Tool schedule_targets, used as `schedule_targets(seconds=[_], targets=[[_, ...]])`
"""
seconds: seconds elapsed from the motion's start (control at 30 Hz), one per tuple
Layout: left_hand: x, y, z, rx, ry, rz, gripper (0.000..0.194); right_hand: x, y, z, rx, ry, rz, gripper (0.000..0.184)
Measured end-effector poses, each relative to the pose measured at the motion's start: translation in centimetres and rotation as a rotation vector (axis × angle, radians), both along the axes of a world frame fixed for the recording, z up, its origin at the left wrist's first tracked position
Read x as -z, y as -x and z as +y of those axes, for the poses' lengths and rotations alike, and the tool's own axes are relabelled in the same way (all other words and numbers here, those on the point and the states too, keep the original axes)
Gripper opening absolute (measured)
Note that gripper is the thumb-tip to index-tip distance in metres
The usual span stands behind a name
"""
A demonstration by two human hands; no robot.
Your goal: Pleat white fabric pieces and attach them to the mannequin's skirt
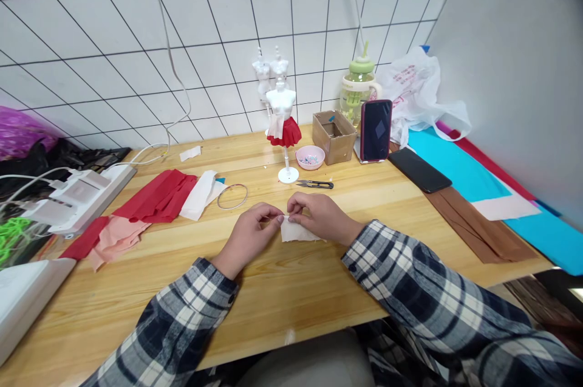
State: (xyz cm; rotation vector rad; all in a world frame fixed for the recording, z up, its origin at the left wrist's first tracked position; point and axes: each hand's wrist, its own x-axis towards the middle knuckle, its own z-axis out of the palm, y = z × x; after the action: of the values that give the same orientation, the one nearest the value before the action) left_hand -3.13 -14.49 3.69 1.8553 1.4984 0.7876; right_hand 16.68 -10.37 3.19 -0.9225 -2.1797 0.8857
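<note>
A small piece of white fabric (295, 232) hangs from my fingers just over the wooden table. My left hand (257, 228) pinches its upper left corner between thumb and fingertips. Beside it, my right hand (314, 217) grips the same top edge with curled fingers and covers part of the cloth. Thread snips (315, 184) lie just beyond my hands. Behind them stands a white miniature dress form (281, 101) wearing a red pleated skirt (288, 132), with a white strip of cloth at its waist.
A pink bowl of beads (310, 157), a cardboard box (334, 136) and a propped phone (376, 130) stand at the back. Red fabric (159, 195), a metal ring (232, 197) and a power strip (91, 202) lie left. Brown fabric (478, 226) and a black phone (419, 170) lie right.
</note>
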Motion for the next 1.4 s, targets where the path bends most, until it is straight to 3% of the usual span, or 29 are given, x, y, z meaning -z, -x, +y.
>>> schedule_targets(seconds=[0.33, 0.5, 0.6, 0.67, 0.97, 1.27, 1.4], targets=[[-0.5, 0.1, -0.1, 0.010, 0.268, -0.308, 0.034, 0.2, -0.1, 0.1, -0.069, 0.040, 0.033, 0.009], [-0.3, 0.1, 0.2, -0.072, 0.273, -0.355, 0.033, -0.1, -0.4, 0.3, 0.069, -0.293, 0.092, 0.021], [-0.1, 0.1, 0.3, -0.120, 0.236, -0.354, 0.035, -0.4, -0.3, -0.2, 0.114, -0.439, -0.041, 0.010], [-0.1, -0.1, 0.3, -0.128, 0.219, -0.356, 0.035, -0.5, 0.0, -0.7, 0.117, -0.473, -0.127, 0.013], [-0.1, -0.7, -0.1, -0.142, 0.164, -0.343, 0.033, -0.5, 0.5, -1.5, 0.220, -0.363, -0.162, 0.015], [0.1, -0.9, -0.3, -0.172, 0.135, -0.293, 0.032, -0.6, 0.6, -2.2, 0.237, -0.445, -0.281, 0.022], [-0.2, -1.2, -0.3, -0.179, 0.080, -0.240, 0.025, -0.8, 0.8, -2.4, 0.268, -0.391, -0.270, 0.021]])
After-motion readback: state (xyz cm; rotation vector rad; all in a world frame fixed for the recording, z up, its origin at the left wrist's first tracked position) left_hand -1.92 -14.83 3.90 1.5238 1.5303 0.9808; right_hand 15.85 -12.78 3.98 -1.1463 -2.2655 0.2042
